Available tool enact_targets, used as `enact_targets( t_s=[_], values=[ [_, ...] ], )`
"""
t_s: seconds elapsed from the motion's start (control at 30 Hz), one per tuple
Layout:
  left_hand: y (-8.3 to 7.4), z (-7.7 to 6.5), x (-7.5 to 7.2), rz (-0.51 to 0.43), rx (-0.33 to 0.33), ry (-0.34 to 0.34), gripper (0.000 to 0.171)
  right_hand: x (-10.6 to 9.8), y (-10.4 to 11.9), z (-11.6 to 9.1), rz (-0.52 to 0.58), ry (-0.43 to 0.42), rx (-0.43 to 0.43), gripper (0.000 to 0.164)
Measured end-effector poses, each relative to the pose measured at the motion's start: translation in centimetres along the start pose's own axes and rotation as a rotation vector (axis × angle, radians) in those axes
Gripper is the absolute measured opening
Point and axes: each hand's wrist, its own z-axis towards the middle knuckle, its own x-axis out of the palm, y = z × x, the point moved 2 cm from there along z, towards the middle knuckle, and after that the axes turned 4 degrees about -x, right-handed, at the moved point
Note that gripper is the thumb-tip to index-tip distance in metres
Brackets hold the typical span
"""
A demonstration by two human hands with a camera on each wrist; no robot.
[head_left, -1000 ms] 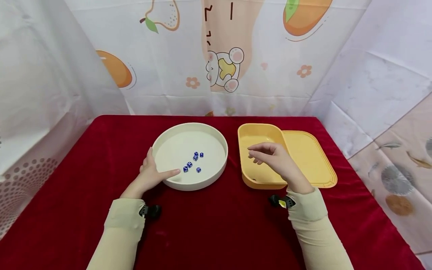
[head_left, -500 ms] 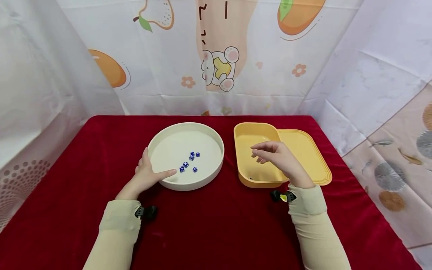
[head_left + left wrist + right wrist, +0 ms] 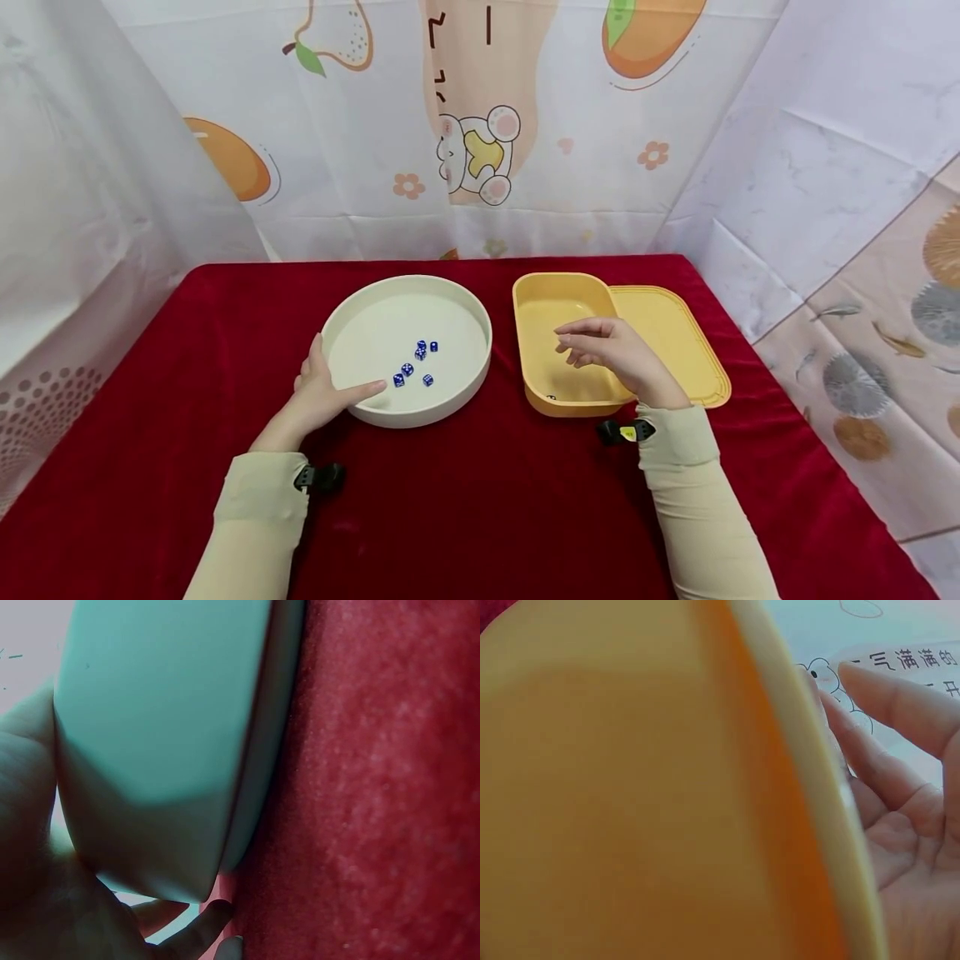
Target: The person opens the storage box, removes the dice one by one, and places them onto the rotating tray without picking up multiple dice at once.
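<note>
My left hand [image 3: 313, 392] holds the near left side of a round white tray [image 3: 341, 321], thumb over the rim and fingers along its outer wall. The left wrist view shows the tray's wall [image 3: 157, 720] filling the space beside the palm. Several blue dice [image 3: 407, 369] with white pips lie in the tray, close to the thumb. My right hand [image 3: 618, 354] hovers over a yellow box [image 3: 528, 383], fingers bent and thumb apart, nothing seen between them. In the right wrist view the box's wall [image 3: 630, 787] partly hides its fingers.
A small dark-marked thing [image 3: 551, 397] sits at the near end inside the box. The yellow lid [image 3: 671, 342] lies flat to the box's right. A red cloth [image 3: 465, 500] covers the table; a printed curtain [image 3: 360, 117] hangs behind it.
The whole head view has shifted slightly, so everything appears farther left. Both hands stay nearly where they were, and the dice keep their places in the tray.
</note>
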Motion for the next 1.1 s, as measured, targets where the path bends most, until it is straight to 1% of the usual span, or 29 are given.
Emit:
enact_targets(
  t_s=[0.17, 0.37, 0.53, 0.67, 0.9, 1.1],
  values=[
    [0.1, -0.1, -0.1, 0.002, 0.001, -0.005, 0.139, 0.0, -0.1, 0.1, 0.003, 0.014, 0.008, 0.043],
    [0.1, -0.1, -0.2, 0.007, 0.018, -0.012, 0.139, 0.0, -0.6, 0.3, -0.049, 0.04, 0.045, 0.04],
    [0.1, -0.1, -0.1, 0.005, 0.016, -0.008, 0.139, 0.3, -1.1, 0.3, -0.043, 0.105, 0.066, 0.04],
    [0.1, -0.1, 0.0, 0.002, 0.018, -0.008, 0.139, 0.4, -1.7, 0.3, -0.06, 0.136, 0.086, 0.038],
    [0.0, -0.1, 0.0, 0.007, 0.023, -0.011, 0.139, 0.8, -2.5, 0.3, -0.076, 0.21, 0.088, 0.034],
    [-0.1, 0.0, 0.0, 0.008, 0.011, -0.005, 0.139, 1.0, -2.7, 0.4, -0.096, 0.215, 0.187, 0.039]
  ],
)
